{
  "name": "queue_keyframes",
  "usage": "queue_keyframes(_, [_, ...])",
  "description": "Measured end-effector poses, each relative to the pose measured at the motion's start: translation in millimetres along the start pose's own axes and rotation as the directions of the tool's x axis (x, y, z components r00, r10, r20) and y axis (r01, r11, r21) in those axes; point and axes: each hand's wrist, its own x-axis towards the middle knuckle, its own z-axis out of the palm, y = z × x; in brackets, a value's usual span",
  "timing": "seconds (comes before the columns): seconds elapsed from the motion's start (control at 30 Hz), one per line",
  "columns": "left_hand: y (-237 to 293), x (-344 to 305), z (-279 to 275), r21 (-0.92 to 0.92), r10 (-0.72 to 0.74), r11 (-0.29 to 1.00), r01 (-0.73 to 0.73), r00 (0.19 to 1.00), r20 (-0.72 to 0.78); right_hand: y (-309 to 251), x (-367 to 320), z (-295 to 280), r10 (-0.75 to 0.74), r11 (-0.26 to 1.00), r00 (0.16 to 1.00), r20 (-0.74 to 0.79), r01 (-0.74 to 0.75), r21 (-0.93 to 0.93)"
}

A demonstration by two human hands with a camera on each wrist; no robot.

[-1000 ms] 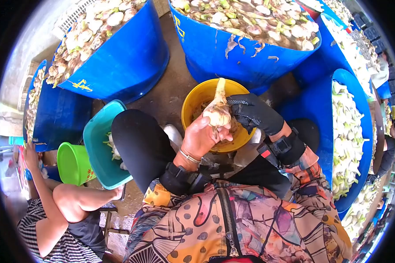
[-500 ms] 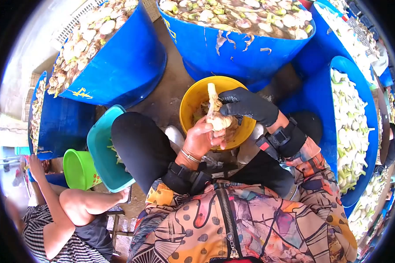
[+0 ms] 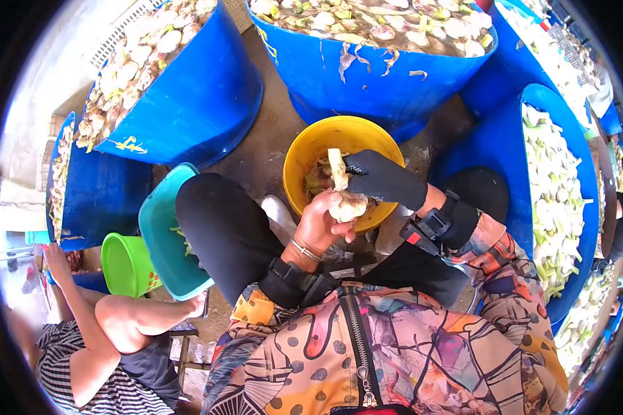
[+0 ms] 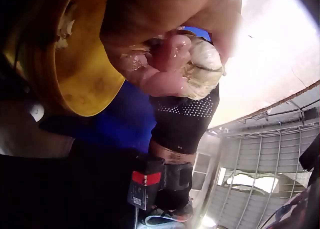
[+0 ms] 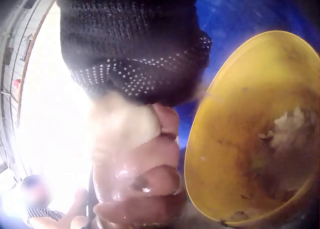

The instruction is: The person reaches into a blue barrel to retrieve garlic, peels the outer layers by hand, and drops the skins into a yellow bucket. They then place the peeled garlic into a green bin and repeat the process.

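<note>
My bare left hand (image 3: 318,223) grips a garlic bulb (image 3: 351,207) above the near side of a yellow bucket (image 3: 299,155). The bulb is mostly white, and its thick pale stem (image 3: 337,166) points away from me. In the left wrist view, curled fingers wrap the bulb (image 4: 205,69). My right hand (image 3: 387,181) wears a black glove with white dots. Its fingers bend around the stem side of the bulb, and the glove hides their tips. Peeled skins (image 5: 292,129) lie inside the bucket.
Large blue tubs (image 3: 387,86) heaped with garlic stand ahead and left. Another blue tub (image 3: 526,228) at right holds whiter, stemmed bulbs (image 3: 550,200). At left are a teal basin (image 3: 163,228), a green bucket (image 3: 124,266) and a seated person in a striped shirt (image 3: 104,373).
The bulb has turned from brownish to whiter as outer skin came off. The gloved hand has shifted down beside the stem, and both hands sit slightly lower over the bucket.
</note>
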Motion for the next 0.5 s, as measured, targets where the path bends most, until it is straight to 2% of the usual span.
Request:
queue_keyframes(0.1, [-1,1,-2,-0.157,-0.058,0.984,0.079,0.99,0.132,-6,2,-1,0.027,0.999,1.0,-0.01,-0.027,0.027])
queue_keyframes(0.17, [-5,7,5,-0.299,-0.037,0.944,0.141,0.944,0.327,-17,3,-3,0.034,0.997,0.999,-0.024,-0.033,0.064])
queue_keyframes(0.2, [-5,9,9,-0.36,-0.013,0.916,0.179,0.908,0.418,-13,4,-1,0.015,0.999,0.997,-0.077,-0.012,0.04])
queue_keyframes(0.27, [-2,11,11,-0.319,-0.025,0.942,0.107,0.968,0.25,-1,5,5,-0.034,0.999,0.983,-0.18,0.031,-0.018])
queue_keyframes(0.3, [0,12,16,-0.295,-0.025,0.953,0.073,0.986,0.163,-1,5,5,0.013,0.998,0.973,-0.229,-0.025,-0.052])
queue_keyframes(0.33, [4,13,25,-0.229,-0.029,0.973,0.012,0.997,-0.068,-2,5,8,0.057,0.993,0.958,-0.28,-0.083,-0.082])
queue_keyframes(0.37, [4,16,28,-0.115,0.078,0.989,-0.096,0.985,-0.154,-2,5,9,0.1,0.984,0.938,-0.332,-0.143,-0.108])
queue_keyframes(0.4, [4,18,30,0.008,0.19,0.981,-0.193,0.955,-0.226,-5,7,8,0.068,0.976,0.909,-0.412,-0.146,-0.161])
queue_keyframes(0.43, [4,19,31,0.138,0.305,0.951,-0.276,0.909,-0.284,-3,8,7,0.091,0.96,0.905,-0.416,-0.191,-0.206])
queue_keyframes(0.47, [4,19,26,0.325,0.36,0.906,-0.271,0.897,-0.256,-2,9,6,0.115,0.94,0.899,-0.422,-0.236,-0.247])
queue_keyframes(0.5, [0,18,27,0.43,0.419,0.856,-0.288,0.873,-0.25,-1,9,7,0.14,0.916,0.893,-0.429,-0.281,-0.286])
